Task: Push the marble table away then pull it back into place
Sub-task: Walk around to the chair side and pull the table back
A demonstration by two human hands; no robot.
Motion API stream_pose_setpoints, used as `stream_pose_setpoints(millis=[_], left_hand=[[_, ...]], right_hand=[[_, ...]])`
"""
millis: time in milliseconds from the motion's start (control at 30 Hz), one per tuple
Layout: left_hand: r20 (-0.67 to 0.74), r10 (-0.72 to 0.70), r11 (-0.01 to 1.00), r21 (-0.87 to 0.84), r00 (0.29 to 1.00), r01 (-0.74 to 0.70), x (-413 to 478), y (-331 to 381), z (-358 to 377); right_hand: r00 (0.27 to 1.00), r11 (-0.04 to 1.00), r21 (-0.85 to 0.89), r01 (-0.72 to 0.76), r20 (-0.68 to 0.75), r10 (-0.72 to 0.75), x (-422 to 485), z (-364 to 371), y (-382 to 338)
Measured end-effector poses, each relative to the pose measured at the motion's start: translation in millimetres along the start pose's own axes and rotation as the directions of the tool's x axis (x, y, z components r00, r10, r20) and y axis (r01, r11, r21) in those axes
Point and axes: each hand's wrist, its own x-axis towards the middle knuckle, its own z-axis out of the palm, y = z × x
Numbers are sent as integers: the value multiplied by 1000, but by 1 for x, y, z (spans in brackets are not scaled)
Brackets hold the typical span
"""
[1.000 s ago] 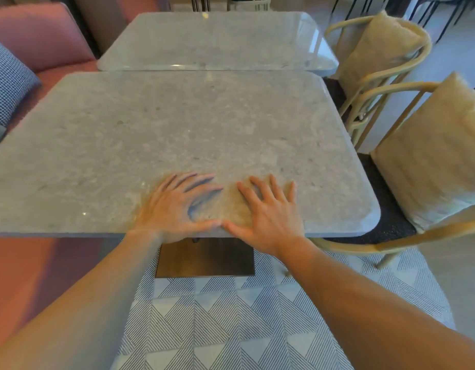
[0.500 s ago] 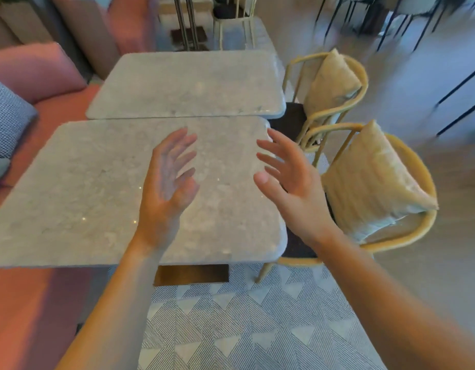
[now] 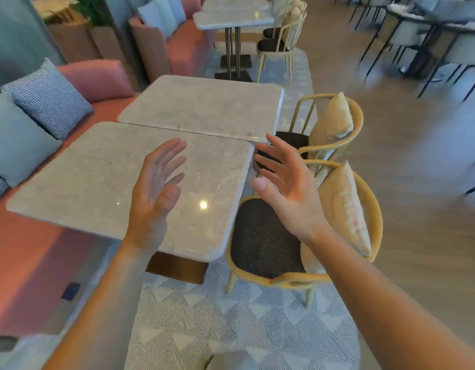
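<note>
Marble table (image 3: 92,177): square top; far edge just beside a second table (image 3: 204,108), left edge by a pink bench (image 3: 22,263), right edge beside a cane chair (image 3: 263,241).
Left hand (image 3: 153,198): raised above the table's near right part; grip apart, fingers straight, holding nothing.
Right hand (image 3: 287,190): raised past the right edge, above the chair; grip apart, holding nothing.

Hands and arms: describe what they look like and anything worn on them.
The left hand and right hand are bare: no gloves, rings or watch show. The left forearm and right forearm carry no sleeve as far as the picture's edge. Blur hides fine detail on the left.
</note>
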Motion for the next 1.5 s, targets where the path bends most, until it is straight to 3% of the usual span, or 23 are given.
stream_pose_setpoints(millis=[500, 700, 1133, 1233, 1500], left_hand=[[-235, 12, 1000, -8, 972, -14, 84, -40, 175], [-311, 31, 997, 76, 950, -7, 112, -36, 222], [-541, 81, 950, 295, 837, 99, 150, -17, 410], [-563, 66, 923, 349, 824, 164, 152, -8, 438], [-740, 105, 881, 380, 665, 283, 134, -4, 427]], right_hand=[[978, 994, -64, 83, 196, -69, 106, -157, 58], [956, 991, 48, 125, 262, -133, 145, -199, 78], [803, 945, 257, 203, 509, -311, 228, -339, 120], [754, 920, 336, 203, 545, -366, 246, -344, 118], [660, 866, 484, 125, 611, -437, 259, -281, 127]])
